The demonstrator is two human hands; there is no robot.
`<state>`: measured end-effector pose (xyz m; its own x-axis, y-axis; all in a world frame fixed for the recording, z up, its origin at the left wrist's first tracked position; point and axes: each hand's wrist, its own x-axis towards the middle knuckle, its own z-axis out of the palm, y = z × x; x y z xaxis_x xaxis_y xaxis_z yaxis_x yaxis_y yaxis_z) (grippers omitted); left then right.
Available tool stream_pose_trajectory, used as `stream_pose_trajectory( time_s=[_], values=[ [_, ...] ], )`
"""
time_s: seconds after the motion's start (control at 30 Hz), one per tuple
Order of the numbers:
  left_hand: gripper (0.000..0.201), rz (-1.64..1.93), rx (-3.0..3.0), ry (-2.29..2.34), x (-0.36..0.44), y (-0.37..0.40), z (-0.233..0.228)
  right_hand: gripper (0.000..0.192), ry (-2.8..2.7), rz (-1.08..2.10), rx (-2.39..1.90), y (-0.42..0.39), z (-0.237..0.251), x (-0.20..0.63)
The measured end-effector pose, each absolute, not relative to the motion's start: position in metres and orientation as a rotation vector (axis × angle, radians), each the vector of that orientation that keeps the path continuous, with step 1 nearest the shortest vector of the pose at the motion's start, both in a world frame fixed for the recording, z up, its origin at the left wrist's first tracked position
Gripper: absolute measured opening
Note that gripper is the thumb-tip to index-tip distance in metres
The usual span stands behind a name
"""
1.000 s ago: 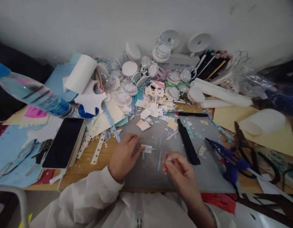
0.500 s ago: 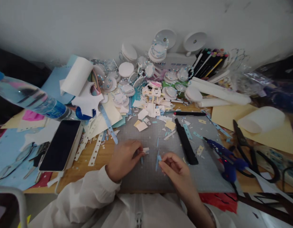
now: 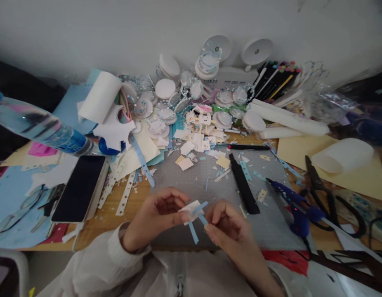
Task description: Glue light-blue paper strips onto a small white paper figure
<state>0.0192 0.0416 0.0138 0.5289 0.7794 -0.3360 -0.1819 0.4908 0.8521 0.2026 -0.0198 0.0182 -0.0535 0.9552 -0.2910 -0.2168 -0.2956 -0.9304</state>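
Now: left hand (image 3: 155,214) pinches small white card (image 3: 190,207) | right hand (image 3: 228,227) grips thin blue strip (image 3: 199,213) | grey mat (image 3: 271,225) below

My left hand (image 3: 154,216) and right hand (image 3: 231,231) are both bare, no gloves or rings that I can make out. From seven o'clock a loose white sleeve (image 3: 101,264) runs up to the left wrist, creased and bunched at the cuff. The white garment has a grey zip (image 3: 178,284) down the front at six o'clock.
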Motion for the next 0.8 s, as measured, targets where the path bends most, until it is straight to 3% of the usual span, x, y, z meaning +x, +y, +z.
stream_pose_trajectory(
  time_s=[0.5, 0.8],
  values=[
    [0.022, 0.687, 0.809, 0.737, 0.0188, 0.0389, 0.0198, 0.021, -0.866, 1.603, -1.039, -0.0256, 0.0184, 0.2016],
    [0.022, 0.687, 0.814, 0.728, 0.0207, 0.0369, 0.0204, 0.027, -0.909, 1.582, -1.138, -0.0188, 0.0254, 0.1995]
  ],
)
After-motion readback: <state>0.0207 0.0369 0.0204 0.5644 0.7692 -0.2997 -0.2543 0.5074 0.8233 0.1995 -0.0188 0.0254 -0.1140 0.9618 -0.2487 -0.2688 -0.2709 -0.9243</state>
